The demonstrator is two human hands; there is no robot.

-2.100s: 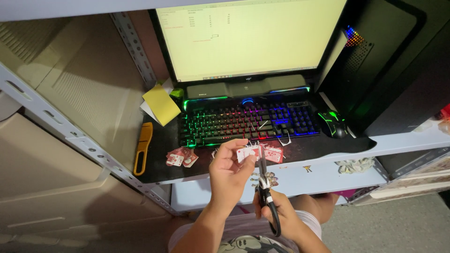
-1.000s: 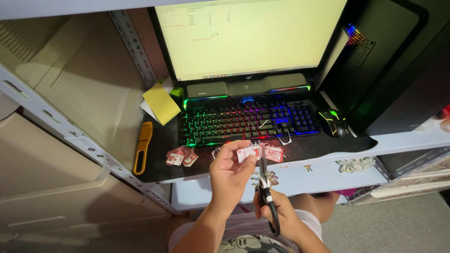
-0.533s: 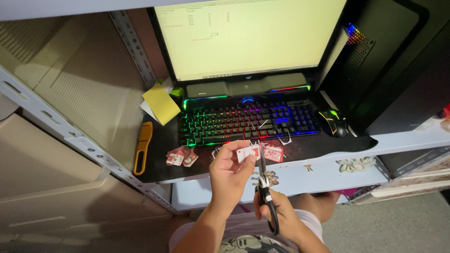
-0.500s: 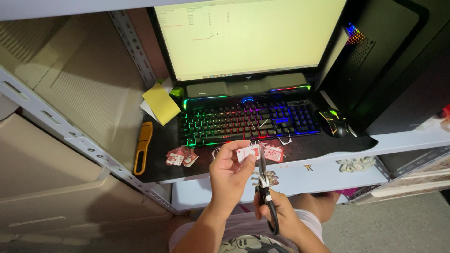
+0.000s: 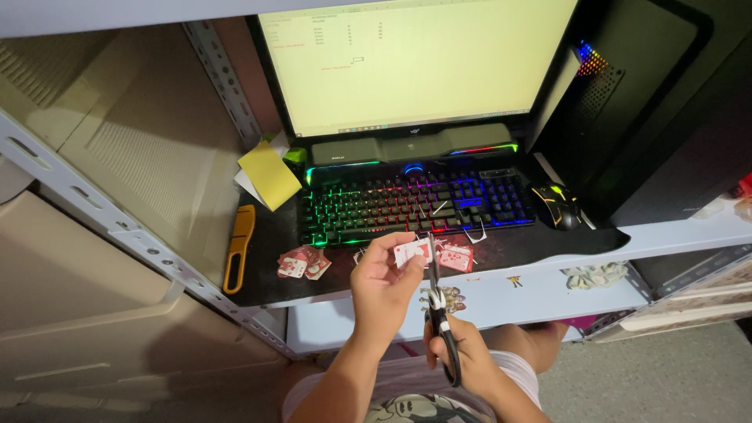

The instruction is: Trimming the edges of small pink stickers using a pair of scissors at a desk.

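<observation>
Fingers (image 5: pixel 389 249) of the left hand (image 5: pixel 381 286) pinch a small red-and-white card (image 5: pixel 410 252), closed tightly on its left edge and holding it above the front of the bench (image 5: pixel 548 290). Far left on the black mat (image 5: pixel 266 270) lies an orange knife (image 5: pixel 237 247), with a yellow note (image 5: pixel 268 174) behind it. Next comes a small heap of red-and-white cards (image 5: pixel 302 264), loose on the mat, in no box or tray. Behind it glows a rainbow-lit keyboard (image 5: pixel 411 204) under a bright monitor (image 5: pixel 415 66). Right of the held card, black scissors (image 5: pixel 439 313) stand upright, blades touching the card's right edge and only slightly parted. The right hand (image 5: pixel 462 360) grips the scissors with fingers curled shut through the handles. More cards (image 5: pixel 456 256) lie just beyond the blades. Farther right sit a black mouse (image 5: pixel 557 205) and a dark computer tower (image 5: pixel 658 110).
</observation>
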